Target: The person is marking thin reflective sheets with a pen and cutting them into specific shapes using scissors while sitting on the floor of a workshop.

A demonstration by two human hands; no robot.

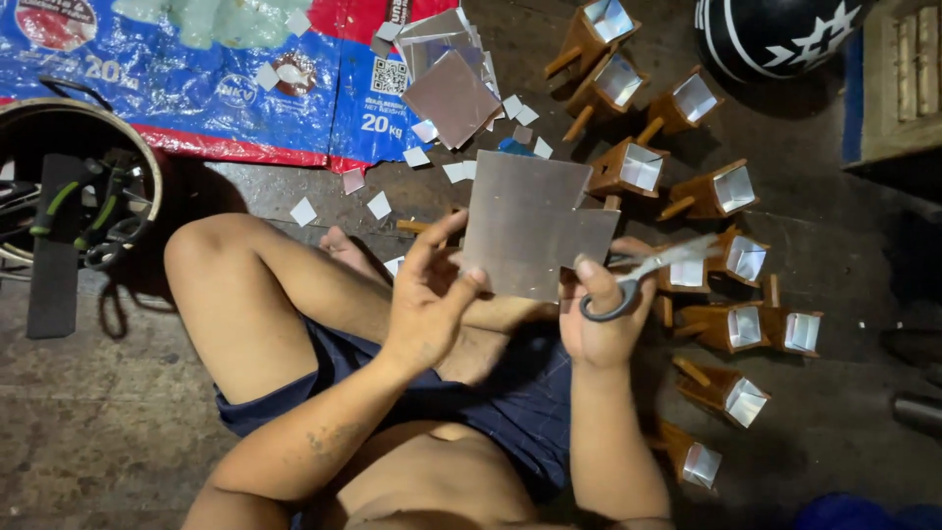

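Note:
My left hand (429, 291) pinches the lower left edge of a thin grey metal sheet (525, 221) with a notch cut out of its upper right corner. My right hand (599, 324) grips a pair of scissors (648, 275) by the loops, blades pointing right, and its fingers also touch the sheet's lower right edge. I sit on the floor with bare knees drawn up beneath the sheet.
Several small wooden scoops with shiny metal liners (640, 167) lie in an arc at the right. A stack of metal squares (451, 93) and small offcuts (378, 204) rest on a blue sack (196, 88). A bucket of tools (69, 196) stands left; a black helmet (775, 34) at top right.

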